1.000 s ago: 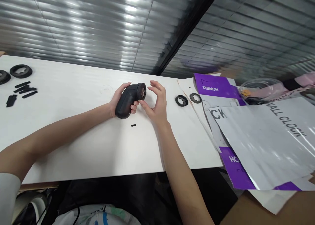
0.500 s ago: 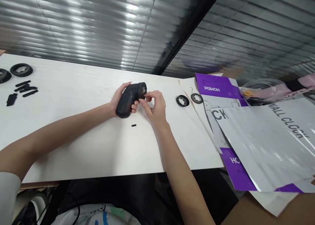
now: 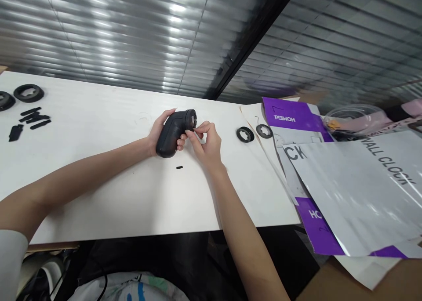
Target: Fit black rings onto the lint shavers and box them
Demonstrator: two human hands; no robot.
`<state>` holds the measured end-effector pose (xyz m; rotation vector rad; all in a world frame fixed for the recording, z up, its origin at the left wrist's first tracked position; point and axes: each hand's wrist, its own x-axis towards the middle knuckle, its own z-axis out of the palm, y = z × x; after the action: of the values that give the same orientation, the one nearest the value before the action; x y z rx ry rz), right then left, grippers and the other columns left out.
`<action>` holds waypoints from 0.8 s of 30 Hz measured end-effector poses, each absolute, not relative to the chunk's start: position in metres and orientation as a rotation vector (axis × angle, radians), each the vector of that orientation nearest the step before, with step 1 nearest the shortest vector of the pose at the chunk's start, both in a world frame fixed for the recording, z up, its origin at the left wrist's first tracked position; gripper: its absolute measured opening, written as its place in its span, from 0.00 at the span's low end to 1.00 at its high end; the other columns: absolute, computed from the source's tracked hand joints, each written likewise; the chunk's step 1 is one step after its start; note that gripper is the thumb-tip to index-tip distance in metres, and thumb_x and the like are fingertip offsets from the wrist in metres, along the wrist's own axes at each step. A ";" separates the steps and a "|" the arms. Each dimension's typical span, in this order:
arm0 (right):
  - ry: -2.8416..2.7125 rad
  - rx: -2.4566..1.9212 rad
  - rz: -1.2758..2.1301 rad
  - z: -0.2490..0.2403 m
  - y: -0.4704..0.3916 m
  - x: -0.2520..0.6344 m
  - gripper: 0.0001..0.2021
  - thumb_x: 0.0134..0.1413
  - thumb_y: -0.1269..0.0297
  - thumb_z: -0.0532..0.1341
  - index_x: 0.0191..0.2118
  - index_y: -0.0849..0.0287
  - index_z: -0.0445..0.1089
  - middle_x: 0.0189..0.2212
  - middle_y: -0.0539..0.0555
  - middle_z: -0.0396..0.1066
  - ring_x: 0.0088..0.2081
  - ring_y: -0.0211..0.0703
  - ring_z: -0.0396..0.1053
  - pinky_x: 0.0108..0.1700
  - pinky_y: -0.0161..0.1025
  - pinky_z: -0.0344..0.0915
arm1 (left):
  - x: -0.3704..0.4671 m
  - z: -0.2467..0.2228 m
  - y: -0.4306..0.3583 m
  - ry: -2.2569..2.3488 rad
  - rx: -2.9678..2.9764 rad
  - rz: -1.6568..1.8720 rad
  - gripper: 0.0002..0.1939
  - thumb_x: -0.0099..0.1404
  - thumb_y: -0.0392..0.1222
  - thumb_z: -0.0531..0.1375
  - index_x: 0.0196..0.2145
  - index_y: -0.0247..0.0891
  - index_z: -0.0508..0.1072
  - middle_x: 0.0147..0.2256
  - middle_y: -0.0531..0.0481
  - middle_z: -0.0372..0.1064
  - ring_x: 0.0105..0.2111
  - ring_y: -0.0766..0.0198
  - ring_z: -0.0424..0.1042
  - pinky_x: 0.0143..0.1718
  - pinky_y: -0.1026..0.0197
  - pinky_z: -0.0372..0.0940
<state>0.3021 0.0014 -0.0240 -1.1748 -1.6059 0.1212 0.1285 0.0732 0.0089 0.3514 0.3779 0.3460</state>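
Observation:
My left hand (image 3: 157, 132) is wrapped round a black, bent handheld device (image 3: 169, 136), holding it tilted above the white table. Its round end points to the right and has a lighter face. At the lower edge of that face, my right hand (image 3: 208, 143) has thumb and forefinger pinched together; whatever sits between the fingertips is too small to make out. A small black strip (image 3: 179, 167) lies on the table just below the hands. To the right are a black ring (image 3: 245, 135) with a notched opening and a second, flatter ring (image 3: 264, 131).
Black rings (image 3: 28, 93) and several black strips (image 3: 34, 116) lie at the far left of the white table (image 3: 108, 204). Purple and white packaging (image 3: 290, 116) and a printed plastic sheet (image 3: 356, 186) cover the right side. A slatted blind wall (image 3: 132, 37) stands behind.
Both hands stay almost in place at the device. The right fingers have shifted very slightly at its round end.

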 end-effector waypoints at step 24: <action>-1.002 -1.016 0.703 -0.021 -0.007 0.258 0.28 0.60 0.46 0.74 0.41 0.47 0.51 0.29 0.39 0.60 0.25 0.36 0.73 0.22 0.33 0.72 | 0.132 0.006 0.067 0.391 0.516 0.439 0.31 0.78 0.64 0.49 0.33 0.37 0.75 0.22 0.45 0.69 0.19 0.60 0.69 0.22 0.59 0.68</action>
<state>0.2585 -0.0074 -0.0206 -1.0158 -1.0018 0.7027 0.1318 0.0672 0.0058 0.5164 0.3909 0.4386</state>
